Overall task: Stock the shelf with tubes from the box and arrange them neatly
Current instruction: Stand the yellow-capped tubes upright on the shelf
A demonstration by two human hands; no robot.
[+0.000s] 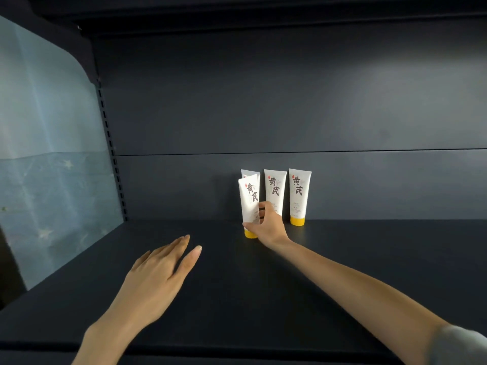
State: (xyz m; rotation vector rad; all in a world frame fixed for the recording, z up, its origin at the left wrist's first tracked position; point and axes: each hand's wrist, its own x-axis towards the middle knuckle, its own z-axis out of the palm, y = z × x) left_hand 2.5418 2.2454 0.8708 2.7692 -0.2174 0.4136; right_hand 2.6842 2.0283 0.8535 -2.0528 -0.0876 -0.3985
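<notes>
Three white tubes with yellow caps stand cap-down against the back wall of the dark shelf (342,259): the right one (299,196), the middle one (274,189), and a left one (250,174) mostly hidden. In front of that left tube, my right hand (267,225) grips a fourth tube (249,200) near its cap end; this tube leans slightly left with its yellow cap on the shelf. My left hand (160,272) hovers flat over the shelf to the left, fingers apart and holding nothing. The box is out of sight.
A pale blue panel (52,154) closes the shelf's left side beside a slotted upright (116,167). The dark back wall (290,101) runs behind the tubes. Another shelf sits overhead.
</notes>
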